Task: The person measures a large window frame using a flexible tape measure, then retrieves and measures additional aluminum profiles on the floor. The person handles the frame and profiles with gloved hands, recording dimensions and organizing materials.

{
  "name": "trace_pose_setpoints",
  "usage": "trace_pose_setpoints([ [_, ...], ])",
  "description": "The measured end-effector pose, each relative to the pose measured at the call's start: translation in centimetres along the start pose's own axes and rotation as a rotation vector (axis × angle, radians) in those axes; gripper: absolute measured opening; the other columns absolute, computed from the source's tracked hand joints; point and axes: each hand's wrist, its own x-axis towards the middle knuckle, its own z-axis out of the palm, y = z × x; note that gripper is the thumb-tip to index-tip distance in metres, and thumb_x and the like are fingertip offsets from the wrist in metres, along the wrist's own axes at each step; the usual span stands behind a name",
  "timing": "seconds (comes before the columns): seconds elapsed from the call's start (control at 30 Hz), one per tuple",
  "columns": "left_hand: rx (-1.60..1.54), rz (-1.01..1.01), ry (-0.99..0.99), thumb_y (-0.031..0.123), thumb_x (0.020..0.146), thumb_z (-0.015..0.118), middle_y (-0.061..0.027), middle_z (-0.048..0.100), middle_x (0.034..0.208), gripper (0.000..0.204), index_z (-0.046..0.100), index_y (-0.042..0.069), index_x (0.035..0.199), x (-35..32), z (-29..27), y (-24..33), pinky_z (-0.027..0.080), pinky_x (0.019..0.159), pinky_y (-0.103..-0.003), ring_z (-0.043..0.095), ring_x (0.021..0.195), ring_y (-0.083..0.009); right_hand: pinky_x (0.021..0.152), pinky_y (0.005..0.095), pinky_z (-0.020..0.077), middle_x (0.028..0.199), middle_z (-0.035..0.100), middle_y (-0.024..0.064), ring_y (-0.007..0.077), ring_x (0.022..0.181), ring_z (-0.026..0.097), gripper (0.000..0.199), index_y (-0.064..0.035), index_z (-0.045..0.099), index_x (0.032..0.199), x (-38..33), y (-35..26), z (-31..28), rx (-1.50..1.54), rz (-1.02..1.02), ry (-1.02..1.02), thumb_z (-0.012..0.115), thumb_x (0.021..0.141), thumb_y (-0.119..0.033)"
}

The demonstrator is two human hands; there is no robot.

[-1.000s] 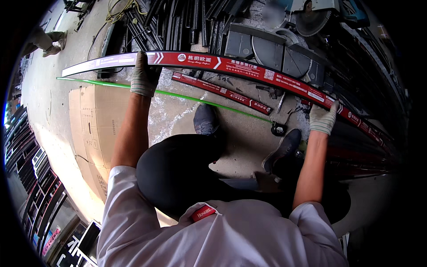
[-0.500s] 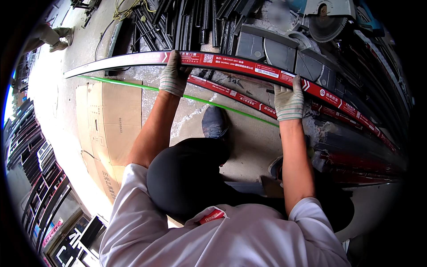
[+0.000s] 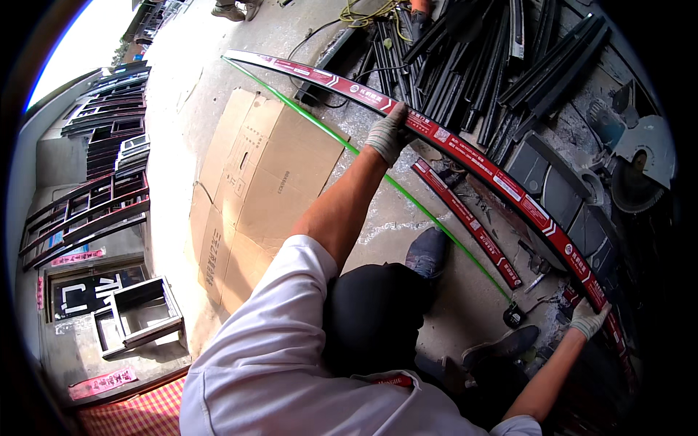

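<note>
A long dark profile bar (image 3: 502, 180) with red printed film on its face runs from the upper left to the lower right. My left hand (image 3: 387, 136), in a pale striped knit glove, is wrapped round it left of the middle. Towards its near right end, my gloved right hand (image 3: 590, 320) grips the same bar. A green tape measure blade (image 3: 414, 195) stretches from the bar's far left end to its black case (image 3: 515, 315) by my feet. Between blade and bar lies a shorter red-filmed profile (image 3: 465, 221) on the floor.
Flattened cardboard (image 3: 254, 167) covers the floor at left. Dark profiles (image 3: 472, 80) are heaped at the back, beside a yellow cord (image 3: 356, 16). A mitre saw with a round blade (image 3: 640, 182) stands at right. Window frames (image 3: 87, 211) lean at far left; another person's feet show at the top.
The view has turned to the left. My right hand has moved along towards the bar's near end, farther from my left hand. The tape measure's case has come into sight.
</note>
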Motion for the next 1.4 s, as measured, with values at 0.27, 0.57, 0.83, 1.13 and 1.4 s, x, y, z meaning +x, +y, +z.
trace_pose_setpoints([
  [0.27, -0.108, 0.004, 0.050, 0.041, 0.091, 0.070, -0.0042, 0.067, 0.094, 0.031, 0.059, 0.014, 0.102, 3.9, -3.8, -1.6, 0.056, 0.087, -0.044, 0.067, 0.088, -0.0235, 0.117, 0.0427, 0.0340, 0.142, 0.053, 0.0133, 0.0271, 0.133, 0.048, 0.051, -0.0031, 0.052, 0.134, 2.3, 1.1, -1.9, -0.058, 0.056, -0.054, 0.068, 0.090, -0.025],
  [0.57, -0.186, -0.072, 0.115, 0.043, 0.091, 0.068, -0.0071, 0.067, 0.101, 0.037, 0.059, 0.011, 0.108, 4.5, -1.6, -4.1, 0.055, 0.089, -0.047, 0.065, 0.093, -0.0270, 0.115, 0.0412, 0.0363, 0.138, 0.056, 0.0134, 0.0274, 0.130, 0.049, 0.057, -0.0022, 0.054, 0.130, 5.1, 1.7, -5.0, -0.012, 0.082, -0.073, 0.077, 0.083, -0.024],
  [0.83, -0.159, -0.138, 0.099, 0.044, 0.092, 0.066, -0.0091, 0.069, 0.099, 0.038, 0.059, 0.010, 0.106, 4.7, -0.3, -6.9, 0.055, 0.092, -0.048, 0.068, 0.093, -0.0287, 0.113, 0.0439, 0.0381, 0.137, 0.056, 0.0137, 0.0280, 0.129, 0.050, 0.049, -0.0033, 0.056, 0.126, 3.6, 5.7, -2.8, -0.037, 0.059, -0.005, 0.073, 0.086, -0.024],
  [1.13, -0.179, -0.158, 0.018, 0.042, 0.092, 0.068, -0.0124, 0.069, 0.101, 0.040, 0.058, 0.007, 0.108, 3.2, 0.7, -7.8, 0.057, 0.089, -0.048, 0.069, 0.095, -0.0309, 0.111, 0.0440, 0.0420, 0.136, 0.056, 0.0150, 0.0287, 0.126, 0.053, 0.048, -0.0011, 0.054, 0.128, 3.2, 9.3, -0.9, -0.011, 0.155, -0.004, 0.069, 0.091, -0.027],
  [1.4, -0.056, -0.175, -0.034, 0.041, 0.091, 0.069, -0.0089, 0.069, 0.101, 0.036, 0.058, 0.011, 0.111, 0.8, 2.8, -8.9, 0.059, 0.075, -0.042, 0.070, 0.089, -0.0273, 0.112, 0.0442, 0.0410, 0.137, 0.056, 0.0143, 0.0285, 0.127, 0.053, 0.051, -0.0009, 0.052, 0.131, 2.1, 11.9, 1.2, -0.059, 0.163, -0.050, 0.068, 0.091, -0.030],
])
